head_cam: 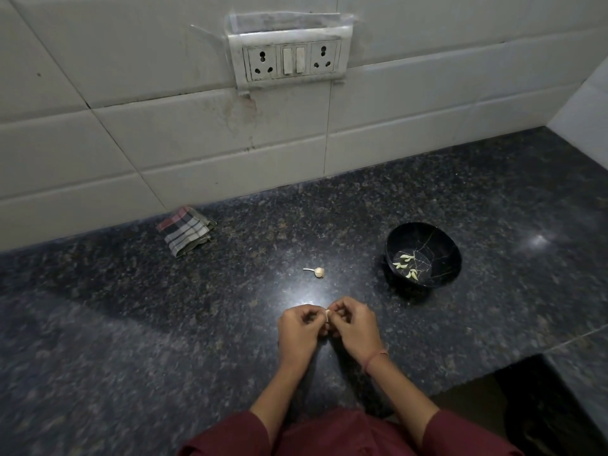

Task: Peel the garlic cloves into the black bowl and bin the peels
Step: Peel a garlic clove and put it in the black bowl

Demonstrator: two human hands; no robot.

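My left hand and my right hand meet just above the dark granite counter, both pinching one small pale garlic clove between their fingertips. Most of the clove is hidden by the fingers. A small garlic bulb remnant with a stalk lies on the counter beyond my hands. The black bowl stands to the right of it, with several peeled pale cloves inside.
A folded checked cloth lies against the tiled wall at the left. A double socket plate is on the wall above. The counter steps back at the lower right, where a dark opening shows.
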